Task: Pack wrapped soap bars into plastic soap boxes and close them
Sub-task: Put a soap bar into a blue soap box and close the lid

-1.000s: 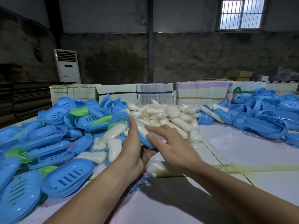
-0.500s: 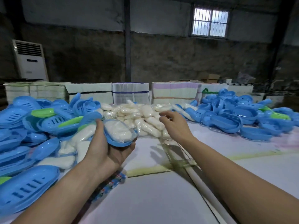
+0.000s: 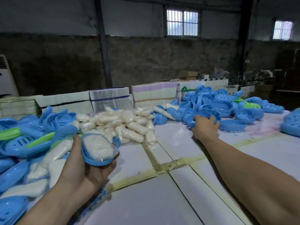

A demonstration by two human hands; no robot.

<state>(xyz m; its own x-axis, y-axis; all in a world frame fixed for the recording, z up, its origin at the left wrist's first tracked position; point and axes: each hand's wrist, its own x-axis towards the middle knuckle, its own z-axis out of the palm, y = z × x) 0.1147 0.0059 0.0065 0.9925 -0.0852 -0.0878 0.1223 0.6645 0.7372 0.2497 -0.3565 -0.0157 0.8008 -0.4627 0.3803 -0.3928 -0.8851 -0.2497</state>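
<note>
- The left hand cups a blue soap box half from below, thumb up its near side and fingers curled under the far rim; a wrapped soap bar lies in it, uncovered.
- A second ago the right hand was pressing that bar into the tray; half a second ago it was over the pile of wrapped bars. Now it has swung out to the right-hand heap of blue box halves.
- Its fingers are spread over the top of one blue half at the heap's near edge, tips over the far rim — whether they have closed on it yet I cannot tell, as the frame is blurred there.
- That shift suggests the filling step is done and the matching half is being fetched, so closing comes next.
- More slotted blue and green halves lie heaped just left of the held tray on the white table.
</note>
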